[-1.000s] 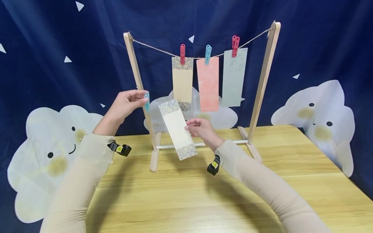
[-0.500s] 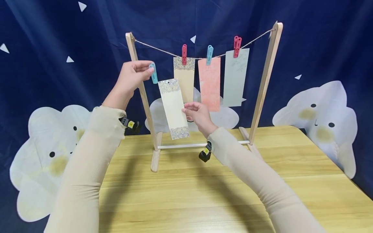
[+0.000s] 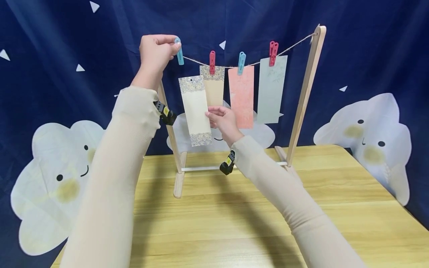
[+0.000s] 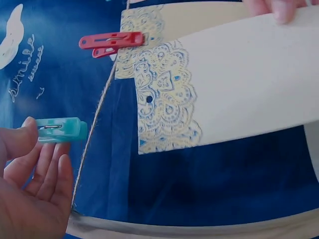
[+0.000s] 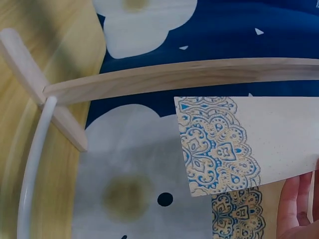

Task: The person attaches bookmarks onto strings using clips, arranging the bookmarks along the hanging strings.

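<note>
My left hand (image 3: 155,54) pinches a light-blue clothespin (image 3: 180,52) by its upper end, beside the twine (image 3: 192,59) near the left post. In the left wrist view that clothespin (image 4: 61,129) sits just to one side of the twine. My right hand (image 3: 223,121) pinches the right edge of a cream paper card (image 3: 196,108) with patterned ends and a small hole near its top. The card hangs almost upright just below the twine, overlapping a tan patterned card (image 3: 215,91) that a red clothespin (image 3: 212,62) holds on the line.
A pink card (image 3: 241,98) hangs by a blue clothespin (image 3: 241,63), and a grey-green card (image 3: 272,91) by a red one (image 3: 273,53). The wooden frame's right post (image 3: 306,96) and white crossbar (image 3: 201,168) stand on the wooden table (image 3: 207,223). A dark blue curtain (image 3: 365,48) hangs behind.
My left hand has risen with the blue clothespin from beside the left post up to the twine. My right hand has lifted the cream card, which now hangs straighter.
</note>
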Tool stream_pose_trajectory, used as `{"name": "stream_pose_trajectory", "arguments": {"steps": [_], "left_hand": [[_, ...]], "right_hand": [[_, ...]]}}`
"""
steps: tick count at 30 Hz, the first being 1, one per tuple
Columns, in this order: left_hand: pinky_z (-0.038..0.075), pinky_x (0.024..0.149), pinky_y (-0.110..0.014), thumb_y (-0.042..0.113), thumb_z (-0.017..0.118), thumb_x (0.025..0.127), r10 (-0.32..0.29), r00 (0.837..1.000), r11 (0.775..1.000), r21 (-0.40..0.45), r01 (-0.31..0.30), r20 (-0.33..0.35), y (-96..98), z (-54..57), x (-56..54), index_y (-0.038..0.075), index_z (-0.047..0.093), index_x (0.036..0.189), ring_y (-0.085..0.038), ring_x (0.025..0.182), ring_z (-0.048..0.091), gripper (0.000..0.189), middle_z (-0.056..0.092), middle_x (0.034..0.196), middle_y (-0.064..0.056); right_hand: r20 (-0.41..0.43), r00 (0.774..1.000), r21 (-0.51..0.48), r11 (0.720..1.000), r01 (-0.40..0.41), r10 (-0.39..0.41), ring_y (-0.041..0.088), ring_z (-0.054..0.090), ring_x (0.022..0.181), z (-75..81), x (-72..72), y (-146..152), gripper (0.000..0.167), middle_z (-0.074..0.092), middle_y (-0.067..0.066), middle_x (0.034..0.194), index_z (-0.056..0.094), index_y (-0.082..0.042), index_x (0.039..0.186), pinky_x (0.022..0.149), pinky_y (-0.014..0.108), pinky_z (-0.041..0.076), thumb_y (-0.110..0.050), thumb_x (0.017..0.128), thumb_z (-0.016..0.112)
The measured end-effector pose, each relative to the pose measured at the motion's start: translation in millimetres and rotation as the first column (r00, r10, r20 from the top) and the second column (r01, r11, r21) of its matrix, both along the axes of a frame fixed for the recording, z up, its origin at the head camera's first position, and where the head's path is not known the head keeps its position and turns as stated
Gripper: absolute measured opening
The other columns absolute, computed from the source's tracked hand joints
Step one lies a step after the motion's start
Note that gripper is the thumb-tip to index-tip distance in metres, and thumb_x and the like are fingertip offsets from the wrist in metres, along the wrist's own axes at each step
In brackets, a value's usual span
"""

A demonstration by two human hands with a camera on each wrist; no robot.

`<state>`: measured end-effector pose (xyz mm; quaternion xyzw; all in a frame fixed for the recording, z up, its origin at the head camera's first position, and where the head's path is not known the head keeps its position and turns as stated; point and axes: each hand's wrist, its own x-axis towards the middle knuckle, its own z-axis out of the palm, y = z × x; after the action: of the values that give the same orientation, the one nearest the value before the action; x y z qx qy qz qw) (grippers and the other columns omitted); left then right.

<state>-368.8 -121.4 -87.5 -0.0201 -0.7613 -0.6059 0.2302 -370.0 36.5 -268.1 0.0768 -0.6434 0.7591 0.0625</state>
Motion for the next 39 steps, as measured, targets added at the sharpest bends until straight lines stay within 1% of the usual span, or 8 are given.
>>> {"name": "stream_pose_trajectory", "arguments": {"steps": [7,13,22,29,32,35,37,39], "left_hand": [[0.043,0.075,-0.02,0.012,0.073,0.082,0.065,0.998,0.997,0.051,-0.064,-0.021,5.9,14.4,-9.2,0.015,0.077,0.095,-0.006,0.068,0.053,0.014,0.066,0.083,0.006],[0.042,0.078,-0.017,0.012,0.073,0.081,0.121,0.993,0.992,0.032,-0.121,-0.009,11.6,20.7,-10.6,0.016,0.077,0.09,-0.005,0.076,0.052,0.011,0.067,0.081,0.007],[0.041,0.082,-0.018,0.015,0.072,0.083,0.182,0.983,0.983,-0.007,-0.182,0.006,18.5,19.5,-10.6,0.018,0.077,0.093,-0.005,0.09,0.051,0.011,0.068,0.1,0.007],[0.041,0.083,-0.018,0.016,0.071,0.084,0.186,0.982,0.982,-0.051,-0.185,0.025,16.7,16.0,-11.8,0.018,0.077,0.093,-0.006,0.088,0.052,0.011,0.067,0.097,0.007],[0.034,0.094,-0.015,0.018,0.071,0.084,0.196,0.98,0.976,-0.106,-0.191,0.033,15.6,14.6,-12.4,0.02,0.077,0.094,-0.003,0.101,0.05,0.011,0.067,0.101,0.008],[0.025,0.101,-0.013,0.021,0.071,0.085,0.208,0.977,0.967,-0.161,-0.199,0.042,14.6,13.6,-13.0,0.022,0.077,0.096,-0.002,0.118,0.04,0.013,0.066,0.109,0.007],[0.028,0.101,-0.013,0.021,0.071,0.085,0.207,0.977,0.965,-0.176,-0.195,0.054,14.1,12.8,-13.2,0.022,0.076,0.097,-0.002,0.123,0.034,0.014,0.062,0.115,0.006],[0.039,0.093,-0.015,0.02,0.071,0.085,0.198,0.978,0.968,-0.171,-0.185,0.065,13.7,12.1,-13.4,0.02,0.076,0.098,-0.002,0.12,0.036,0.015,0.056,0.121,0.004]], "right_hand": [[-0.006,1.0,-0.038,0.999,0.018,-0.018,0.008,0.06,0.068,4.4,-4.5,-6,0.019,0.07,0.006,0.091,0.067,-0.002,0.102,0.067,0.024,0.053,-0.003,0.084,0.07],[-0.032,0.999,-0.05,0.999,0.011,-0.013,0.009,0.061,0.071,10.2,-5.7,-10,0.018,0.07,0.008,0.094,0.067,-0.002,0.102,0.067,0.023,0.053,-0.003,0.084,0.069],[-0.044,0.999,-0.022,1.0,0.022,-0.023,0.012,0.064,0.079,13.6,-8.9,-15,0.02,0.07,0.008,0.1,0.068,-0.005,0.103,0.072,0.026,0.054,-0.006,0.083,0.071],[-0.033,0.999,-0.034,0.999,0.031,-0.032,0.01,0.063,0.076,14.9,-10.8,-16,0.02,0.07,0.008,0.099,0.068,-0.005,0.103,0.07,0.025,0.054,-0.005,0.083,0.071],[-0.025,0.999,-0.055,0.998,0.029,-0.03,0.01,0.062,0.073,15.9,-11.3,-16,0.02,0.07,0.008,0.098,0.068,-0.005,0.102,0.068,0.024,0.054,-0.004,0.083,0.07],[-0.016,0.999,-0.055,0.998,0.037,-0.038,0.009,0.062,0.073,16.9,-11.9,-16,0.019,0.07,0.008,0.098,0.068,-0.005,0.102,0.068,0.023,0.053,-0.004,0.083,0.07],[-0.014,0.999,-0.05,0.998,0.041,-0.042,0.009,0.062,0.073,17.5,-12.4,-16,0.019,0.07,0.007,0.098,0.068,-0.006,0.101,0.068,0.023,0.053,-0.005,0.083,0.07],[-0.015,0.999,-0.048,0.998,0.043,-0.044,0.009,0.062,0.074,17.9,-12.9,-16,0.018,0.07,0.008,0.099,0.068,-0.006,0.102,0.068,0.024,0.053,-0.005,0.083,0.07]]}}
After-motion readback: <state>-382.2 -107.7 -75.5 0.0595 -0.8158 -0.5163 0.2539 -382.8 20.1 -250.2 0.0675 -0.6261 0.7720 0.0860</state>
